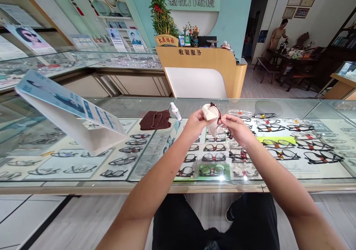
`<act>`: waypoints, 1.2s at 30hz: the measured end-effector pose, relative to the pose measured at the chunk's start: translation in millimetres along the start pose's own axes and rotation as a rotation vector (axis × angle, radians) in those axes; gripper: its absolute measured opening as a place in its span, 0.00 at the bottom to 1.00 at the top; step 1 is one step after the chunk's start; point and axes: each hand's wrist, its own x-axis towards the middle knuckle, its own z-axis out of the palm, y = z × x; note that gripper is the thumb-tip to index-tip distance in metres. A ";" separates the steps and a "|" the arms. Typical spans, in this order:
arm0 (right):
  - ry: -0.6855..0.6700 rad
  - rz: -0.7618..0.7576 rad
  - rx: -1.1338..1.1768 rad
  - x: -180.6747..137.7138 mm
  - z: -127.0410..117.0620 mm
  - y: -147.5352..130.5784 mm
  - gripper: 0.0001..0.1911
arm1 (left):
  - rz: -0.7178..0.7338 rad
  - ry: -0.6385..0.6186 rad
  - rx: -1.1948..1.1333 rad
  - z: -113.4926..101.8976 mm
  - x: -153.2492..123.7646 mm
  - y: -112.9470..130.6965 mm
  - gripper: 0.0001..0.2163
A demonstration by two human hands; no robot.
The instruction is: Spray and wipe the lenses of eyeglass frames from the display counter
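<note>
My left hand [199,119] is closed on a cream cleaning cloth [210,113], which is folded over one lens of a pair of dark-framed eyeglasses [216,108]. The fingers of my right hand [234,126] pinch the same eyeglasses by the frame near the hinge, to the right of the cloth. Both hands hover just above the glass counter. Left of them stands a white spray bottle [175,111], upright on the glass. Beside the bottle lies a folded brown cloth [155,120]. Part of the eyeglasses is hidden by the cloth and my fingers.
Rows of spectacle frames [214,147] lie inside the glass display counter [239,187]. A tented advertising card [69,105] stands at the left. Beyond is a wooden cashier desk [200,59] with plants. A person [278,35] stands by a dark table at the back right.
</note>
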 end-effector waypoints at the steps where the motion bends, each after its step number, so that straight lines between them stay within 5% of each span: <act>1: 0.001 0.009 0.002 -0.2 0.2 0.3 0.16 | 0.000 0.001 0.020 1.3 -1.3 0.9 0.27; 14: -0.118 0.012 -0.054 -1.7 0.7 4.4 0.14 | 0.037 0.160 0.119 1.6 -6.4 -2.3 0.27; 23: -0.057 0.054 0.016 -1.5 -1.2 -1.7 0.15 | -0.054 -0.223 -0.030 -9.1 -3.0 7.8 0.27; 36: -0.127 0.048 0.003 -6.5 10.5 6.1 0.18 | 0.013 0.116 0.045 4.6 -7.0 1.3 0.27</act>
